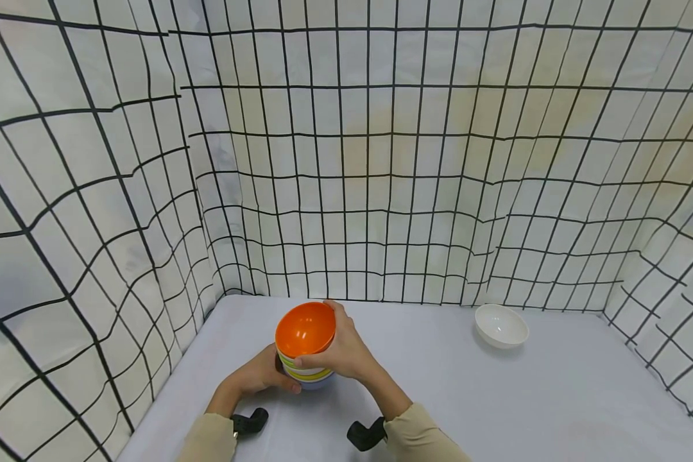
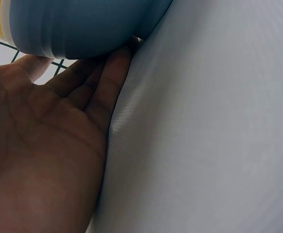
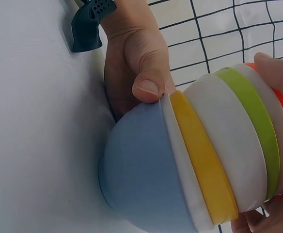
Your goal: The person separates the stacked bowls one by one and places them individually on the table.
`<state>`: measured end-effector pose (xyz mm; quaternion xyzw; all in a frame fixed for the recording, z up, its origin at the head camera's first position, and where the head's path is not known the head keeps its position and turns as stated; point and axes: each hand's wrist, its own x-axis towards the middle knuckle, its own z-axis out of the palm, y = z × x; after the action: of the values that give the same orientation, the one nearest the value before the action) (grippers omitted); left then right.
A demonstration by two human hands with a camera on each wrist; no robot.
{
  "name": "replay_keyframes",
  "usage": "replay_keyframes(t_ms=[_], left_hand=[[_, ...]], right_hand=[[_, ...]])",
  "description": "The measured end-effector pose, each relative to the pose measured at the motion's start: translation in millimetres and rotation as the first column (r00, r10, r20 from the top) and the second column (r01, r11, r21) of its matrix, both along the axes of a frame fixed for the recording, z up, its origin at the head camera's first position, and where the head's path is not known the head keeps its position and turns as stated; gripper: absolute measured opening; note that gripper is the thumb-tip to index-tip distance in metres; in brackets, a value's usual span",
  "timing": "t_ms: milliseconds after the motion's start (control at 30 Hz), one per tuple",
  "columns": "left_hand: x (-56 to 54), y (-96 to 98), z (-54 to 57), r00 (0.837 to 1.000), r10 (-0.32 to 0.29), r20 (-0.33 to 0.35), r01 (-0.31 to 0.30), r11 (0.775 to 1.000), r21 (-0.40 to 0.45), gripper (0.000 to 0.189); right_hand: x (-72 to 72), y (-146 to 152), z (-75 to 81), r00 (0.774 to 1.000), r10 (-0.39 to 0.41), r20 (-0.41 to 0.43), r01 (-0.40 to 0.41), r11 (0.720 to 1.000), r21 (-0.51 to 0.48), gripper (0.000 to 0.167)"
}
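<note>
A stack of nested bowls stands on the left part of the table, leaning slightly. On top is an orange bowl (image 1: 305, 328); under it come a green bowl (image 3: 252, 104), a white bowl (image 3: 226, 138) and a yellow bowl (image 3: 204, 160), with a blue bowl (image 3: 136, 170) lowest. My left hand (image 1: 260, 372) holds the blue bowl low down, its thumb at that rim and its fingers curving round the far side. With my right hand (image 1: 345, 346) I grip the upper stack at the orange bowl, thumb in front and fingers behind.
A separate white bowl (image 1: 501, 326) sits at the back right of the white-covered table (image 1: 439, 398). Black grid netting (image 1: 369, 160) over pale cloth walls the back and both sides. Dark wrist mounts (image 1: 366, 436) jut out from both sleeves.
</note>
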<state>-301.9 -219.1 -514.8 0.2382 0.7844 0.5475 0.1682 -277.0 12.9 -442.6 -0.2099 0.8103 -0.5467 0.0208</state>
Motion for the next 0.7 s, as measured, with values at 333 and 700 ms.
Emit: replay_keyframes(t_ms=[333,700], left_hand=[[-1.4,0.5,1.5,1.000,-0.009,-0.002,0.009,1.000,0.000,0.082],[-3.0,-1.4,-0.5,1.000,0.007,-0.001,-0.007,1.000,-0.016,0.083]], right_hand=[[-0.4,-0.1,0.3,1.000,-0.003,0.005,0.003,1.000,-0.025,0.107],[-0.4,-1.9,-2.9,1.000,-0.010,0.027,0.011,0.998,-0.056,0.104]])
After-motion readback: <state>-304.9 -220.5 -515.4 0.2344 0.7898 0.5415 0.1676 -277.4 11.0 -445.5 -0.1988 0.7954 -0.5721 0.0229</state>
